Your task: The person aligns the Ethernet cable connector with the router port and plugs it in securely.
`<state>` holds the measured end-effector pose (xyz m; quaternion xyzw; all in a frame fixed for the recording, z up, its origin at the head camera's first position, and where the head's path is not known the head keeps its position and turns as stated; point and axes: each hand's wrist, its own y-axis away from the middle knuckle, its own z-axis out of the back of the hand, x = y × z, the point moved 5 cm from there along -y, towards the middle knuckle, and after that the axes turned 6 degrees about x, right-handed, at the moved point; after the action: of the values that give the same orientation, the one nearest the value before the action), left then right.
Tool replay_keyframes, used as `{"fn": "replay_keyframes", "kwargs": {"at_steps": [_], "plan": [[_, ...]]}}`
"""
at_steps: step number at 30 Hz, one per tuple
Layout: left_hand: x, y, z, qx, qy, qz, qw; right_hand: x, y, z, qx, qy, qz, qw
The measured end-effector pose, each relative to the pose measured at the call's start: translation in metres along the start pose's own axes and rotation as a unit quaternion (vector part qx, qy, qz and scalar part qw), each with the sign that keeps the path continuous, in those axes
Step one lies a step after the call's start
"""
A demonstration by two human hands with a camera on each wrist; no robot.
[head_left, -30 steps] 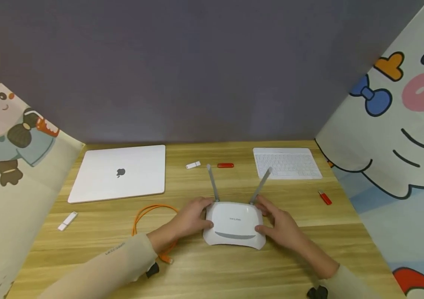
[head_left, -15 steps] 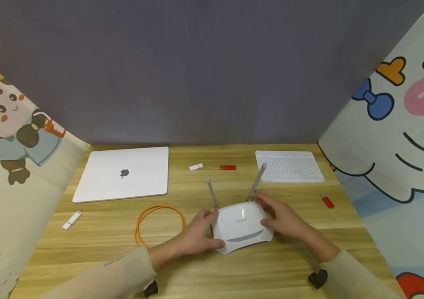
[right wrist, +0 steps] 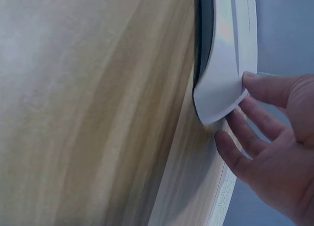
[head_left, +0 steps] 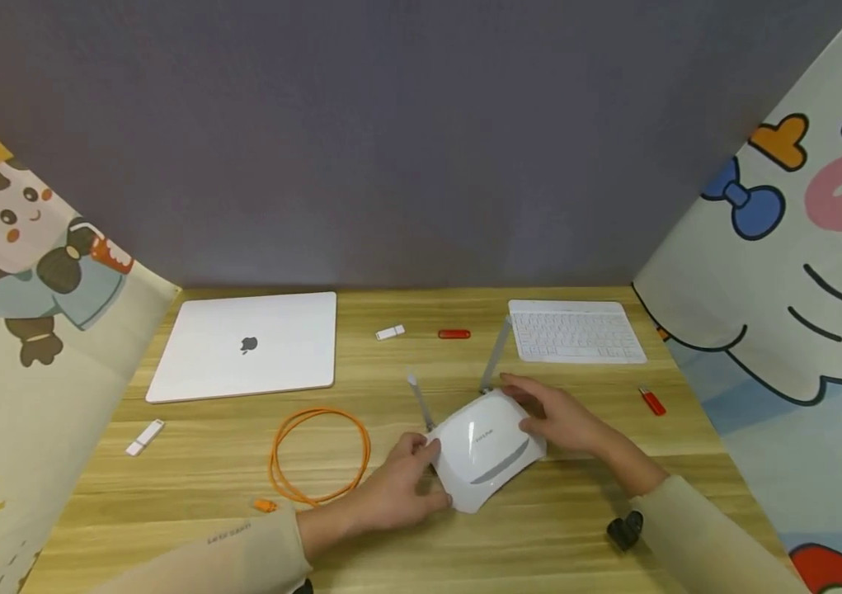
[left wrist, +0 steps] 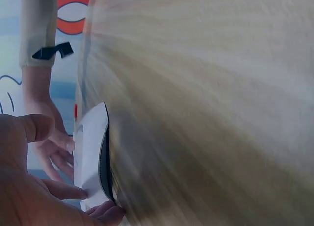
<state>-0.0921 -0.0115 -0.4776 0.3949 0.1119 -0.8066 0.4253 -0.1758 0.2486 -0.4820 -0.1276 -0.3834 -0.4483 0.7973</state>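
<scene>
A white Wi-Fi router (head_left: 482, 445) with two grey antennas lies turned at an angle near the middle of the table. My left hand (head_left: 400, 483) grips its left end, thumb at the front corner and fingers along the side. At the opposite end, my right hand (head_left: 562, 417) holds it with the thumb on the top edge and the fingers spread behind and beside it. The right wrist view shows that thumb (right wrist: 267, 88) touching the router's casing (right wrist: 221, 83). In the left wrist view, left fingertips (left wrist: 108, 213) meet the casing's lower end.
An orange network cable (head_left: 274, 462) lies coiled left of the router. Behind are a closed laptop (head_left: 198, 346), a white keyboard (head_left: 576, 332), a white USB stick (head_left: 390, 332) and a red one (head_left: 453, 334). Another white stick (head_left: 144, 438) and red stick (head_left: 652, 402) lie at the sides.
Both hands have turned the router counterclockwise and shifted it slightly right; its left end has come nearer the front edge. The cable's plug now shows at the coil's lower left.
</scene>
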Motion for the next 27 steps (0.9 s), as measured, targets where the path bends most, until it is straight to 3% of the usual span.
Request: {"fn": "replay_keyframes", "kwargs": {"at_steps": [8, 13, 18, 22, 27], "plan": [[-0.005, 0.006, -0.007, 0.025, 0.022, 0.023, 0.9992, -0.006, -0.006, 0.003, -0.039, 0.027, -0.026, 0.999], [0.002, 0.009, -0.002, 0.031, 0.035, 0.009, 0.9989, -0.006, -0.003, 0.002, -0.084, 0.060, -0.014, 0.995], [0.014, 0.010, 0.011, 0.011, 0.080, -0.004, 0.9967, 0.003, 0.012, -0.001, -0.125, 0.099, -0.008, 0.987], [0.025, 0.006, 0.019, -0.014, 0.101, 0.008, 0.9948, 0.010, 0.026, -0.004, -0.136, 0.106, -0.036, 0.984], [0.033, -0.003, 0.024, -0.036, 0.059, 0.009, 0.9976, 0.013, 0.041, -0.012, -0.131, 0.107, -0.090, 0.982]]}}
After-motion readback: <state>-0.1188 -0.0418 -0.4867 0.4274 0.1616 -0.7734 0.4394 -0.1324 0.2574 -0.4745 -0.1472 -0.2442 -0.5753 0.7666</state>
